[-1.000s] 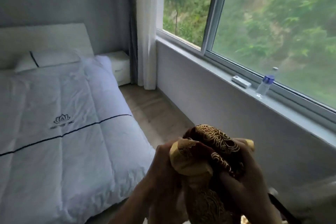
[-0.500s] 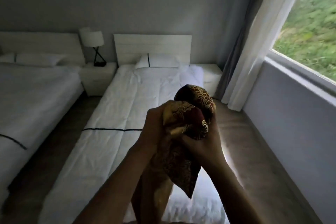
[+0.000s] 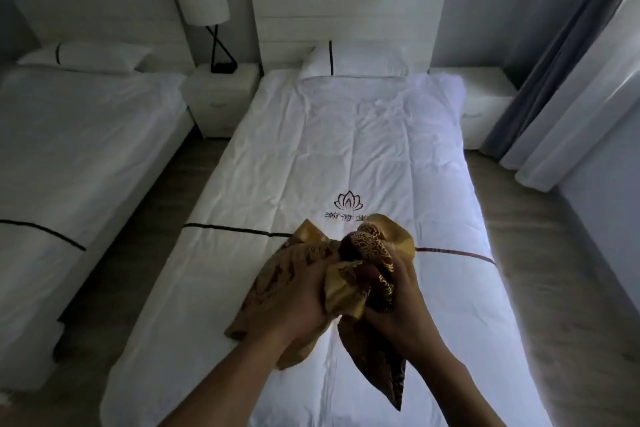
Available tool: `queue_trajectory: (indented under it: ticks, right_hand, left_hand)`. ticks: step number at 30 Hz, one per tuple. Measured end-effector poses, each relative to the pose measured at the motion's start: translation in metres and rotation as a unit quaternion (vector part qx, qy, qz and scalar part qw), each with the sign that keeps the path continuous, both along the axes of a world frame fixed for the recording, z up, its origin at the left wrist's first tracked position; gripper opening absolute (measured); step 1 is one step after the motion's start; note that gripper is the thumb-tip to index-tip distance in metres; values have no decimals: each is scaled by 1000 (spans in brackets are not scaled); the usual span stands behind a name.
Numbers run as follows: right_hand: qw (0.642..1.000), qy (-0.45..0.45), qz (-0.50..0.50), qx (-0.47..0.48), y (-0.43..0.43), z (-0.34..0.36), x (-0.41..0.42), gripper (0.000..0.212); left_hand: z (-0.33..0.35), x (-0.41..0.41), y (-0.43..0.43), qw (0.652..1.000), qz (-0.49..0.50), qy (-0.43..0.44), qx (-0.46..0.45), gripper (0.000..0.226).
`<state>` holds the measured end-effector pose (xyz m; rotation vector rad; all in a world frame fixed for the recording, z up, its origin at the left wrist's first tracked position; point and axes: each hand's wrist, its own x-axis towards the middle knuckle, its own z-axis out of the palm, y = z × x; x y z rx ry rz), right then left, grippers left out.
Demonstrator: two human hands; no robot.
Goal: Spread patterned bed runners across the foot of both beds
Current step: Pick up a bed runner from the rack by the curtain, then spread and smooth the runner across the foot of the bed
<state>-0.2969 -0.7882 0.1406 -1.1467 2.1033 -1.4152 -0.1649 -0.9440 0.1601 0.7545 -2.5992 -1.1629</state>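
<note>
Standing at the foot of the near bed (image 3: 346, 149), the person holds a bunched bed runner (image 3: 360, 253) above the white duvet; head view only. Left hand (image 3: 298, 295) grip is closed on the gold folds; right hand (image 3: 394, 298) grip is closed on the dark patterned part, a tail hanging below. No runner lies on either bed; the far bed (image 3: 69, 135) is bare too. Judged step: unfolding, not yet spreading; next move calls for finding the ends, parting the hands wide, and laying the cloth near the black stripe (image 3: 221, 228).
</note>
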Motion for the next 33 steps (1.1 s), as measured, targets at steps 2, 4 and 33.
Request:
queue_trajectory:
  ticks: [2, 4, 33]
  right_hand:
    - [997, -13, 22, 77, -9, -38, -12, 110]
    - [990, 1, 22, 142, -15, -80, -17, 111]
    - [866, 77, 30, 493, -121, -398, 51, 102]
  left_hand:
    - [-45, 1, -11, 998, 11, -47, 38, 53]
    - [-92, 10, -19, 991, 0, -93, 99, 59]
    - [-428, 74, -215, 927, 152, -329, -101, 101]
